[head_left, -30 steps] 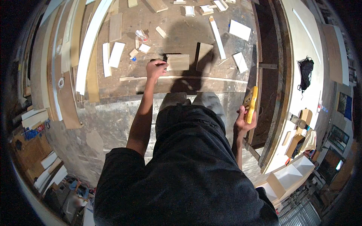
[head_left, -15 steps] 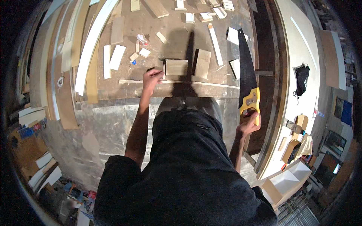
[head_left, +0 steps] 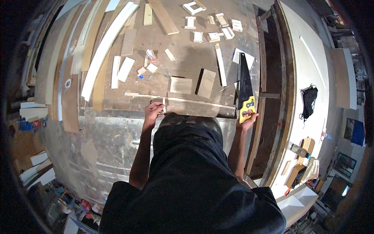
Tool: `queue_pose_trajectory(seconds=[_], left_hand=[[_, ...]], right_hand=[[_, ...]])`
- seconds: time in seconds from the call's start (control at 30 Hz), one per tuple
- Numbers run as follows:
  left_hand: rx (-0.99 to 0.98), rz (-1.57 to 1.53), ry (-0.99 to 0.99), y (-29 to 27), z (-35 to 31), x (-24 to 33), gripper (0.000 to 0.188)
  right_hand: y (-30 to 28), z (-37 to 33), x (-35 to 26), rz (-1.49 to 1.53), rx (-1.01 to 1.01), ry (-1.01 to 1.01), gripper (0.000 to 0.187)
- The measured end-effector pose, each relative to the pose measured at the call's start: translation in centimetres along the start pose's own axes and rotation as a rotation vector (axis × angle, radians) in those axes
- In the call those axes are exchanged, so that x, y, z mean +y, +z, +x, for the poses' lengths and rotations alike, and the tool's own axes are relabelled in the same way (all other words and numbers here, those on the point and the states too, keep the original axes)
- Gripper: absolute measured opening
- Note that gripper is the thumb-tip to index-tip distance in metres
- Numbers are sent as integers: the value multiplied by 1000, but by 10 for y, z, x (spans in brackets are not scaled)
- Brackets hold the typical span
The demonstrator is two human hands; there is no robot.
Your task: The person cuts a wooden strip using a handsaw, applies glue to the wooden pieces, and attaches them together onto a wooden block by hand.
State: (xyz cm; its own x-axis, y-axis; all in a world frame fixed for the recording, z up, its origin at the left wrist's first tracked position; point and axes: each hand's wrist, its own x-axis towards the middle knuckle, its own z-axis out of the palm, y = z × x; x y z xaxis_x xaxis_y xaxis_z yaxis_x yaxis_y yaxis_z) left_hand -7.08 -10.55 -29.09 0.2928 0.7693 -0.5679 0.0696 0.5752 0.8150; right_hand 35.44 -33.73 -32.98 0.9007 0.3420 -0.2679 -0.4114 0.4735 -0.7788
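Left hand: the left hand (head_left: 154,112) was closed at the near edge of the bench (head_left: 187,58), fingers pinched on a small pale piece of wood (head_left: 164,105) that stood up between them.
Right hand: the right hand (head_left: 247,116) was wrapped shut around the yellow handle of a handsaw (head_left: 245,84).
Handsaw: dark blade lay flat on the bench, pointing away from the person, at the bench's right side; handle at the near edge.
Long strip: a thin pale strip (head_left: 179,100) ran along the near edge of the bench, from just beyond the left hand toward the saw handle.
Flat offcuts: two squarish wood pieces (head_left: 181,85) lay side by side just beyond the strip, between the two hands.
Slat: a narrow white slat (head_left: 220,64) lay just left of the saw blade.
Far scraps: small white blocks (head_left: 214,37) were scattered at the bench's far side.
Boards: a long white board (head_left: 107,45) lay slantwise on the left part of the bench.
Right side: a black bundle (head_left: 309,100) rested on a pale panel, well apart from the saw.
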Motion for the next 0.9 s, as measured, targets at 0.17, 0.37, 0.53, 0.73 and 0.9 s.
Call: queue_pose_trajectory(seconds=[0.17,0.37,0.53,0.73,0.9], left_hand=[[52,8,13,15,-4,13,15],[60,-22,-12,37,-16,28,14],[13,-66,-17,63,-20,34,18],[-104,-366,-10,74,-10,43,25],[-247,-472,-122,59,2,62,26]], right_hand=[[7,26,25,-3,-1,93,52],[27,12,31,-202,115,148,54],[9,13,27,-522,308,145,43],[7,10,26,-746,167,-52,56],[29,-17,21,-1661,264,-435,70]])
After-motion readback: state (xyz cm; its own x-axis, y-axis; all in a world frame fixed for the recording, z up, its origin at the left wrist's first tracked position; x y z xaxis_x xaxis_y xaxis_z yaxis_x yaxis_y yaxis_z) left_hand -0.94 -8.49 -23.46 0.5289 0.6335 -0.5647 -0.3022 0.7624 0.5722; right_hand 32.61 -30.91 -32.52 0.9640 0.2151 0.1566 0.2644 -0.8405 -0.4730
